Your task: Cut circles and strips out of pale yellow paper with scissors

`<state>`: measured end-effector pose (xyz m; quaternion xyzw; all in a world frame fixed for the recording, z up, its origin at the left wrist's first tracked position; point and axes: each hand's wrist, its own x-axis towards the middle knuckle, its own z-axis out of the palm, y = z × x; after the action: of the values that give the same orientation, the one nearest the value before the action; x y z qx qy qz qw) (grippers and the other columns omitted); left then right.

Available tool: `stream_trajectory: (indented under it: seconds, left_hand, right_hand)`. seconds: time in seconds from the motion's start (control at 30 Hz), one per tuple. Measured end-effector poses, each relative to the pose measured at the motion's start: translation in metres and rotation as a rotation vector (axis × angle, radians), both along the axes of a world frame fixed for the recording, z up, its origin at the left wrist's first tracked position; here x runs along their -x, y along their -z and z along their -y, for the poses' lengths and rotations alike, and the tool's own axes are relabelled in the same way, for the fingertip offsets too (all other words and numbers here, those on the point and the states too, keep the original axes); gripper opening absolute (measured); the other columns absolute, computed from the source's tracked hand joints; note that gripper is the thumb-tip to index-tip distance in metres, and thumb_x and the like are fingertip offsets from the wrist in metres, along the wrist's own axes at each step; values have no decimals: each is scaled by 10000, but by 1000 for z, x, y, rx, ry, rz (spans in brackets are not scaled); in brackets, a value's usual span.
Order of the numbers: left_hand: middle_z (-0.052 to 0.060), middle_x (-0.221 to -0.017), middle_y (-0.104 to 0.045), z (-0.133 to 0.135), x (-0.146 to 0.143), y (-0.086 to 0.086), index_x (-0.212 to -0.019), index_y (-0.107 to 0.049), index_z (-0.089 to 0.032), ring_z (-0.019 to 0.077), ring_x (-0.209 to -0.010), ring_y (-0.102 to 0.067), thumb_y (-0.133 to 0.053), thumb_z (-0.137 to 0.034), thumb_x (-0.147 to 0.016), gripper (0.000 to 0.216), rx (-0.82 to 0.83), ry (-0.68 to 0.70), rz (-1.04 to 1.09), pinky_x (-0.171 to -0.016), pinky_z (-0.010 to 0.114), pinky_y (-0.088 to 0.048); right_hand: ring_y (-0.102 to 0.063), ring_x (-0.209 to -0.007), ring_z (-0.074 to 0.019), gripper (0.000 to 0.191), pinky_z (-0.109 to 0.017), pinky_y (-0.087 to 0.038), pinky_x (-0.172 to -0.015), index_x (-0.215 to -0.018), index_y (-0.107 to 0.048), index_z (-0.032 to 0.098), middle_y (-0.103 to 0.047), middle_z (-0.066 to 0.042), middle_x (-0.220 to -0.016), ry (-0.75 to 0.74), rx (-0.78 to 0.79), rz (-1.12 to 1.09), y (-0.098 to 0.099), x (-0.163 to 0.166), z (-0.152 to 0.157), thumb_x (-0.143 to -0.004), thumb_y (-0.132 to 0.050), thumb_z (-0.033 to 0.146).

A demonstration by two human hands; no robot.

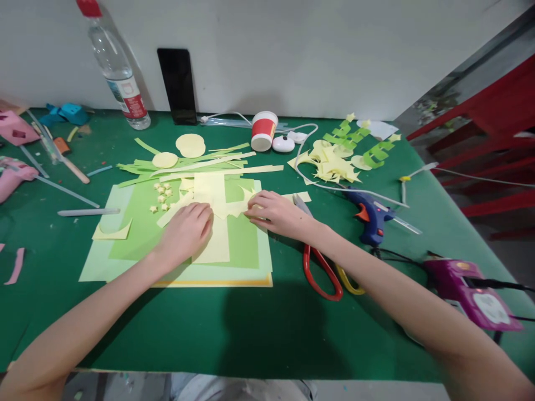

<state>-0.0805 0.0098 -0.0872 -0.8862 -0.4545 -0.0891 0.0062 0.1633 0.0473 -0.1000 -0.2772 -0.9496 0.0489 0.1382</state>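
Near the left edge of the table (267, 334), by its far corner, lie pink pieces (15, 129); farther right, a water bottle (127, 97) with a red cap stands near the far edge. A stack of green sheets (246, 245) lies left of the table's middle, with small pale yellow stars (162, 196) on it. Just right of these rests the left hand (186, 225), its fingers curled and set down on the paper; whether they grip anything I cannot tell. The pale yellow strip (231, 209) lies between the 2 hands, crossing a longer yellow sheet (215, 245) on the stack, with 1 end at the left fingertips and the other at the right. The right hand (273, 213) has bent fingers at that end; whether they pinch it I cannot tell. Beyond, near the far edge, stands a paper cup (264, 131). Scissors (317, 273) lie partly beneath the right forearm; a blue glue gun (370, 217) and a purple box (463, 287) are toward the right edge.
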Motion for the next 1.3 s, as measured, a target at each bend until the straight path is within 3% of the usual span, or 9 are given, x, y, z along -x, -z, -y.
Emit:
stream_trajectory:
  seconds: [0.17, 0.27, 0.37, 0.53, 0.8, 1.0, 1.17, 1.3]
  left_hand:
    - [157, -1148, -606, 15, 1, 3, -1074, -586, -54, 274, -1039, -543, -355, -224, -899, 336, 10, 15, -20, -913, 436, -431]
    - [177, -1181, -581, 19, 1, 6, -1125, -555, -38, 286, -1079, -520, -343, -237, -906, 364, 25, 16, -15, -935, 450, -418]
    - [189, -1222, -550, 22, 0, 9, -1165, -524, -27, 289, -1128, -490, -337, -243, -911, 382, 44, 21, -8, -962, 446, -406]
    - [173, -1273, -519, 27, -2, 11, -1184, -513, -40, 275, -1197, -446, -323, -236, -917, 381, 79, 57, 7, -1022, 440, -368]
    - [129, -1341, -473, 28, -5, 14, -1231, -484, -67, 240, -1255, -400, -324, -266, -920, 402, 126, 163, 39, -1071, 400, -343]
    - [127, -1348, -466, 28, -6, 18, -1239, -469, -67, 239, -1263, -393, -313, -255, -921, 401, 118, 185, 38, -1073, 405, -336]
    - [110, -1338, -477, 30, -7, 14, -1225, -481, -98, 223, -1258, -398, -306, -255, -922, 384, 88, 152, 19, -1089, 404, -304]
    - [173, -1302, -484, 26, -1, 3, -1119, -556, -71, 310, -1285, -344, -315, -224, -909, 354, 15, 11, -11, -1090, 508, -226]
  right_hand:
    - [-556, -866, -232, 187, -387, -467, -710, -733, -671, 168, -655, -102, -885, 61, 19, -31, -11, -3, 1, -848, -544, 243]
    - [-580, -891, -193, 157, -380, -485, -759, -888, -634, 155, -635, -66, -951, 154, 31, -64, -9, 11, -9, -871, -524, 265]
    - [-588, -948, -197, 271, -405, -498, -795, -1103, -551, 156, -587, -73, -1104, 255, 44, -102, 2, 32, -30, -875, -525, 300]
    - [-587, -962, -206, 308, -415, -503, -796, -1150, -528, 159, -568, -83, -1147, 342, 47, -124, 13, 62, -67, -875, -528, 298]
    - [-567, -1001, -217, 286, -438, -471, -839, -1096, -559, 153, -573, -79, -1139, 144, 23, -31, 3, 100, -73, -866, -537, 321]
    - [-551, -1021, -223, 275, -449, -445, -862, -1019, -591, 146, -582, -76, -1113, 96, 29, 39, 1, 109, -69, -849, -550, 358]
    - [-566, -995, -213, 270, -439, -459, -848, -1053, -578, 151, -586, -74, -1110, 77, 38, 77, 0, 101, -66, -864, -535, 339]
    - [-574, -980, -208, 276, -430, -473, -833, -1085, -565, 157, -583, -76, -1120, 77, 50, 93, 2, 96, -66, -872, -526, 327]
